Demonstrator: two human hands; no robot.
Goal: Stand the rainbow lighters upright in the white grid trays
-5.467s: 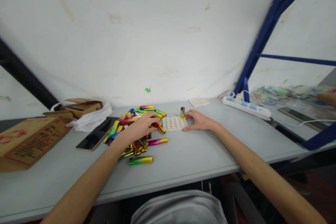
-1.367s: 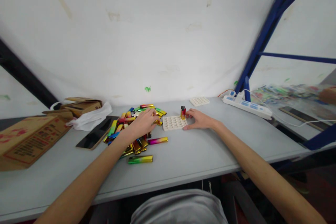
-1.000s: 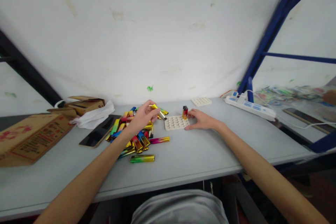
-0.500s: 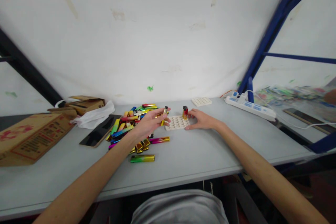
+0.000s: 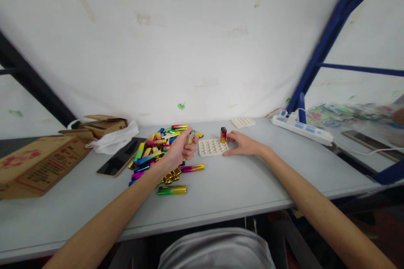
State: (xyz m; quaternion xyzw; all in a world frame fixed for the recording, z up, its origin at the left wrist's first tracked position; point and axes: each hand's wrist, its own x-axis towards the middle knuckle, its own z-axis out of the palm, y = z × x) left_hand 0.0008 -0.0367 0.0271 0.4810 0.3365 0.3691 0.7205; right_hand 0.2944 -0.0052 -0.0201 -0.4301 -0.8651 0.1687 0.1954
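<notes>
My left hand (image 5: pixel 179 150) is closed around a lighter (image 5: pixel 191 137), its metal top showing above the fist. Below and around that hand lies a pile of shiny multicoloured lighters (image 5: pixel 148 158). A white tray with rows of round holes (image 5: pixel 211 147) lies flat to the right of the pile. At its right rear corner stand two lighters (image 5: pixel 223 135), upright and close together. My right hand (image 5: pixel 244 144) grips the tray's right side, thumb at the front corner and fingertips beside the standing lighters.
A second white tray (image 5: pixel 243 122) lies near the wall. At left are a phone (image 5: pixel 121 157), a white plastic bag (image 5: pixel 115 141) and cardboard boxes (image 5: pixel 47 162). A power strip (image 5: pixel 301 129) lies at right by a blue frame (image 5: pixel 325 38). A green-yellow lighter (image 5: pixel 172 190) lies nearer the table edge.
My left hand has drawn back left from the tray, and its fingers have curled round the lighter, which now tilts in the fist. My right hand stays at the tray.
</notes>
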